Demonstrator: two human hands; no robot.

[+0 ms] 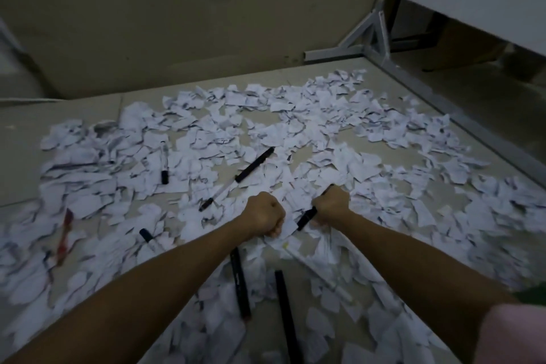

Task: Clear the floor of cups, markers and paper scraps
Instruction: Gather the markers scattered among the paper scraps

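Head view: both arms reach out over a floor (88, 115) thick with torn paper scraps (319, 127). The right hand (331, 205) is balled tight around a black marker (307, 218), whose ends stick out past the fist on both sides. Just left of that marker, the left hand (264, 213) is curled into a fist too, knuckles up, pressed down among the scraps; whether it has paper clutched inside, I cannot tell. Farther left of the gripped marker lies a long black marker (255, 164) at a slant, then a white-barrelled one (164, 162). Nearer the camera than the gripped marker, two more black markers (240, 284) lie side by side between the forearms. Far left, a red marker (65, 233) lies on the paper. Beyond the gripped marker, to the right, stands a grey metal table frame (375, 38).
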